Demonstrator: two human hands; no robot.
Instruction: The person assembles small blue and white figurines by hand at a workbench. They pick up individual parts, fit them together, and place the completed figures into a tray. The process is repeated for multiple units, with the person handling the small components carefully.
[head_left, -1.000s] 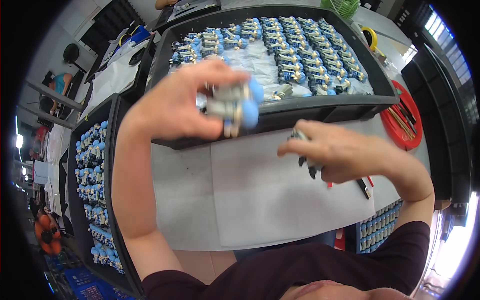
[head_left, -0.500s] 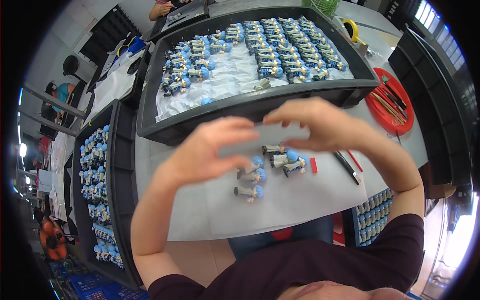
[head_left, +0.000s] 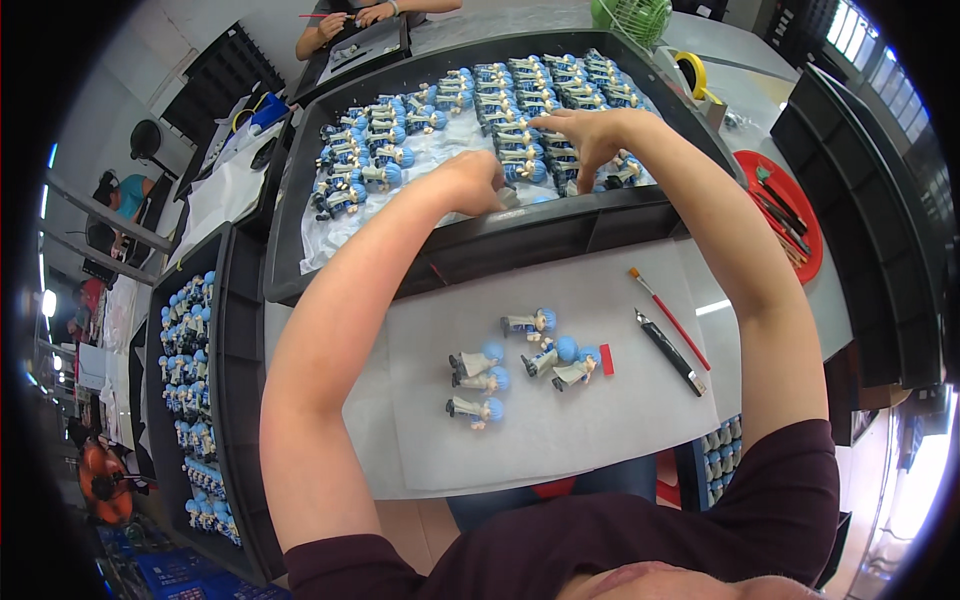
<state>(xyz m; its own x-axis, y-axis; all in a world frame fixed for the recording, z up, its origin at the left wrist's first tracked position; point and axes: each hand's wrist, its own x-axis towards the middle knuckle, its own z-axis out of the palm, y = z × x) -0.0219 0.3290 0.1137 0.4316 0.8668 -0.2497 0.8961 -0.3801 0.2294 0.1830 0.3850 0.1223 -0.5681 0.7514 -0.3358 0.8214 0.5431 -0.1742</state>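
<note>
My left hand reaches over the near wall of the large black tray. Its fingers are curled around a grey-robed figurine lying by that wall, mostly hidden by the hand. My right hand spans the rows of blue-haired figurines in the tray, thumb and fingers apart, with nothing seen between them. On the white sheet before me lie several more figurines, among them one at the front left and one beside a small red block.
A red-handled brush and a black cutter knife lie right of the figurines. Farther right stands a red tool dish. A second black tray of figurines is at left. Across the table, a co-worker's hands hold a thin red stick.
Both hands have moved forward from above the sheet into the large tray. The left fingers have curled onto a figurine there. My view has shifted, showing more of the sheet and the brush.
</note>
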